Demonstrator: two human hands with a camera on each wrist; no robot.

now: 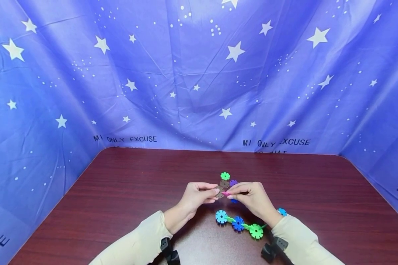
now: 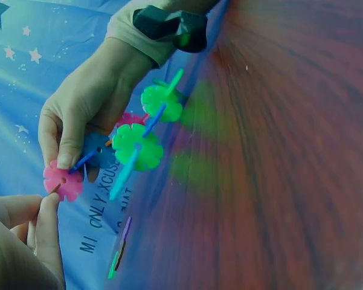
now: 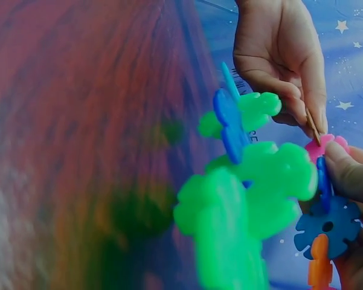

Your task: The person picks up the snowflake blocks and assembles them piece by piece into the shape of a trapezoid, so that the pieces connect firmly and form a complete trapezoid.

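Note:
My left hand [image 1: 193, 197] pinches a brown notched disc [image 1: 220, 192] by its edge. My right hand [image 1: 253, 197] holds a pink notched disc [image 2: 63, 180] between thumb and fingers. The brown disc's edge meets the pink disc's rim in the wrist views. A chain of interlocked discs hangs from the pink one, with a blue disc [image 3: 328, 226], an orange disc [image 3: 319, 263] and several green ones. In the head view the chain's light blue disc [image 1: 221, 217], dark blue disc [image 1: 238, 223] and green disc [image 1: 256, 231] show below the hands, while my right hand and wrist hide other pieces.
Beyond the hands, a loose green disc [image 1: 224, 176], another brown disc [image 1: 224, 184] and a purple disc [image 1: 233, 183] lie close together on the dark red wooden table [image 1: 146, 173]. A blue star-patterned cloth [image 1: 199, 73] hangs behind and at both sides.

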